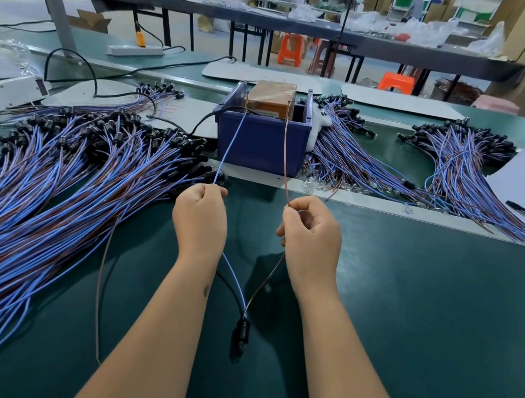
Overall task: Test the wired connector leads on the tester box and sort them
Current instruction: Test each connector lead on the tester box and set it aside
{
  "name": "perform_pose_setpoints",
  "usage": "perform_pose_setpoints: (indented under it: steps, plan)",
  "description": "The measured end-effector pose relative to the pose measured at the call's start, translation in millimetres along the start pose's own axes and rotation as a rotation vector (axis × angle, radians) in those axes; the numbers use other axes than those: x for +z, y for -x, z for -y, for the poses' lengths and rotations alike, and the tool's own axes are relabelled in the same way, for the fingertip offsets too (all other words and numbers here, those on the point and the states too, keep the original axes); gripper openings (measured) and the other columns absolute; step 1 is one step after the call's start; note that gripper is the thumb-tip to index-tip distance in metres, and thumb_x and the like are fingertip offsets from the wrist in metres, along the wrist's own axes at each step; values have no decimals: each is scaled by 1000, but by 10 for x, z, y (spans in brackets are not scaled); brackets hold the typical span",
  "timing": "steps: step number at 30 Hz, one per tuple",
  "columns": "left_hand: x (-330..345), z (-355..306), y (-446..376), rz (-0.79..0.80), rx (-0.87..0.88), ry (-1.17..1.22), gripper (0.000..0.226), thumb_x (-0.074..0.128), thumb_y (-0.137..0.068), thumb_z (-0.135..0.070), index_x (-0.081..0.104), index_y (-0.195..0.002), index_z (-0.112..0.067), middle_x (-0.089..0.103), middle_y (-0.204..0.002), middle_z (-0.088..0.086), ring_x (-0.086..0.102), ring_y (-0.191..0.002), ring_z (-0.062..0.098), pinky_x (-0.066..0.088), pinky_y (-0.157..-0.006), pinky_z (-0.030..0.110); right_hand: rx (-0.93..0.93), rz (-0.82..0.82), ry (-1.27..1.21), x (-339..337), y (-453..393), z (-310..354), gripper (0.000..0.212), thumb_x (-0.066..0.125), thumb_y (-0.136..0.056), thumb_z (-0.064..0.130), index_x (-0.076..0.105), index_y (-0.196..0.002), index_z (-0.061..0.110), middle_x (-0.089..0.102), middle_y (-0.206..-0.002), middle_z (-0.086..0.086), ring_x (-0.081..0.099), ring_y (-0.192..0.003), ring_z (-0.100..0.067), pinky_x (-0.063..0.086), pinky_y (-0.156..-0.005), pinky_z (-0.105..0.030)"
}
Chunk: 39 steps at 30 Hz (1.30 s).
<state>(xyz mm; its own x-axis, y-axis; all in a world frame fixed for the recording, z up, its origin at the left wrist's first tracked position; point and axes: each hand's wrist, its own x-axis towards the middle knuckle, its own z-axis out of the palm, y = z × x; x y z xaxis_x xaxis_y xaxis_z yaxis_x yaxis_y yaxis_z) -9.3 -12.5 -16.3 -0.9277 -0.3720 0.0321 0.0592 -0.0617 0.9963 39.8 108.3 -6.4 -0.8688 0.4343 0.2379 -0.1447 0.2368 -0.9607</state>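
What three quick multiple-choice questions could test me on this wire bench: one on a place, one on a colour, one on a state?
1. Where does the black plug of the held wires hang?
A. Inside the blue bin
B. Between the forearms
C. On the left pile

2. What colour wire does the left hand pinch?
A. Blue
B. Green
C. Yellow

3. How is the right hand?
A. Flat on the table
B. Empty, fingers spread
C. Pinching a brown wire

Answers: 1 B, the plug dangles low between both arms. 2 A, the blue wire runs up to the blue bin. 3 C, its fingers pinch the brown wire.
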Motion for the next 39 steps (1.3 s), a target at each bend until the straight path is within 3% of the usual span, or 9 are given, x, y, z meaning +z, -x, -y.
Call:
perform_pose_setpoints:
  steps: [8,13,29,33,35,39]
  plan:
    - [-4,-3,1,-2,3,6,26,41,-85,-10,67,-82,-12,34,-43,-11,28,-42,10,24,-39,24,-12,9,12,-16,17,7,15,53,-84,12,59,-72,20,60,-65,-8,52,-60,-15,50,-59,-43]
    - [-3,-10,0,-2,2,9,25,41,-85,-10,66,-82,-12,34,-44,-10,28,-42,11,24,-41,24,-20,-6,25,-13,9,21,15,54,-83,11,59,-72,20,60,-65,-8,57,-67,-29,52,-62,-45]
    - [-7,-32,12,20,-2,8,25,42,-87,-12,66,-84,-14,40,-43,-11,33,-40,8,29,-41,23,-43,0,21,-13,9,-14,15,54,-83,14,58,-71,21,59,-64,-7,56,-67,-30,50,-59,-44]
    - [78,-99,74,168,37,65,27,48,-96,-15,69,-80,-22,54,-52,-16,46,-50,3,39,-55,21,-83,25,67,27,17,-45,15,54,-83,18,54,-70,25,49,-55,7,41,-52,-9,37,-53,-30]
    - [121,-121,128,281,42,55,28,51,-98,-16,73,-82,-24,56,-54,-17,48,-53,3,43,-57,23,-117,43,115,49,27,-53,14,55,-84,19,54,-72,25,49,-56,8,40,-52,-7,36,-53,-27]
    - [156,-140,195,445,-3,114,24,49,-100,-13,72,-94,-13,45,-42,-16,39,-36,0,33,-40,11,-162,86,186,61,25,-70,9,58,-86,19,58,-78,22,50,-56,7,42,-53,-9,37,-54,-30]
